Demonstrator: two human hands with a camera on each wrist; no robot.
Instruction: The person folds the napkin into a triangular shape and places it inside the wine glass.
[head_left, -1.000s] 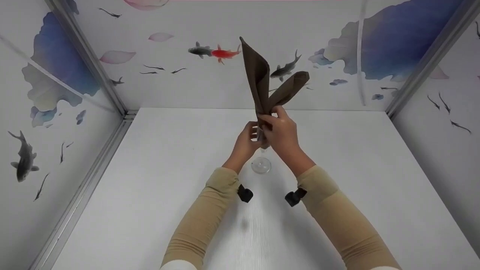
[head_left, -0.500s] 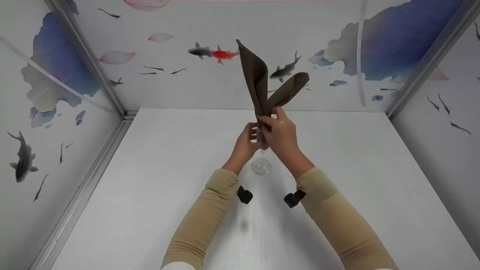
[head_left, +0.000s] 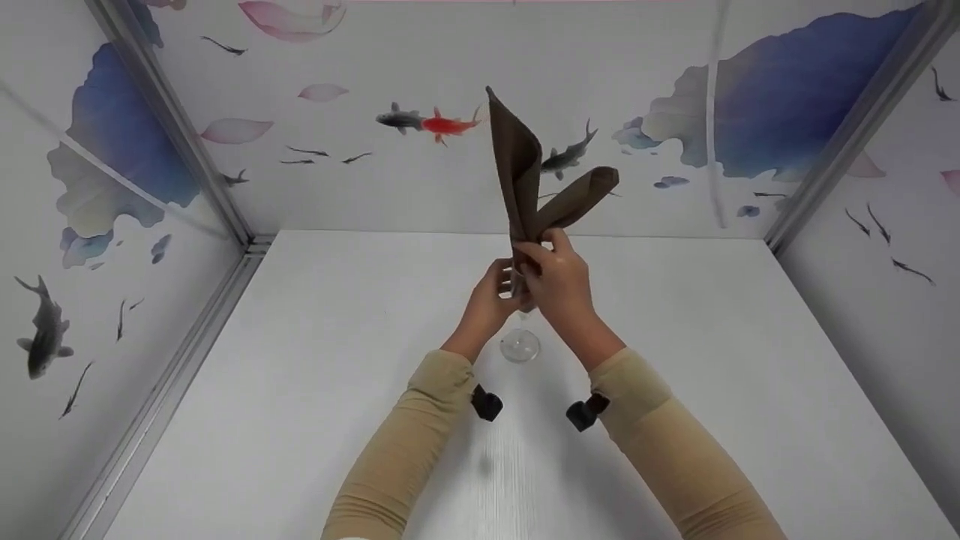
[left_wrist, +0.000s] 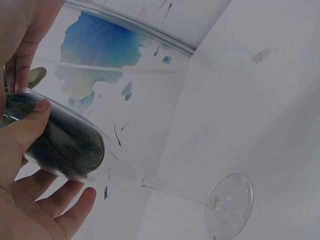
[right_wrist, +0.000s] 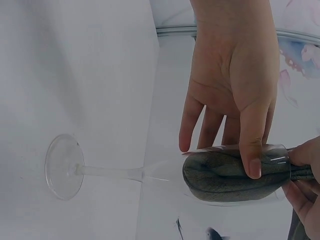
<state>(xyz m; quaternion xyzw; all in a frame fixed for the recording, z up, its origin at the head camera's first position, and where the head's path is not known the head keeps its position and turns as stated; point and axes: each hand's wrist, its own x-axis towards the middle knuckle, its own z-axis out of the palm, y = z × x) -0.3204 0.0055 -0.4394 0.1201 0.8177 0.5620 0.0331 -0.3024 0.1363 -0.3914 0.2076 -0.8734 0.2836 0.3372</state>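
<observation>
A brown cloth napkin (head_left: 517,165) rises from a stemmed clear wine glass, its two folded ends spread like a pair of leaves. Its bundled lower part (left_wrist: 70,140) sits inside the bowl, short of the bottom. My left hand (head_left: 491,292) grips the glass bowl, with the thumb along one side and the fingers round the other. At the rim my right hand (head_left: 559,281) pinches the napkin; in the right wrist view only part of that hand (right_wrist: 306,167) shows. The glass foot (head_left: 520,346) and stem (right_wrist: 112,172) are visible below the hands.
A white table (head_left: 337,337) lies under the arms. White panels with painted fish and petals stand at the back (head_left: 420,187) and both sides, joined by metal corner rails (head_left: 184,135). A small black camera is strapped to each wrist.
The head view has tilted, so everything sits a little lower in it. Both hands keep the same hold on the glass and napkin.
</observation>
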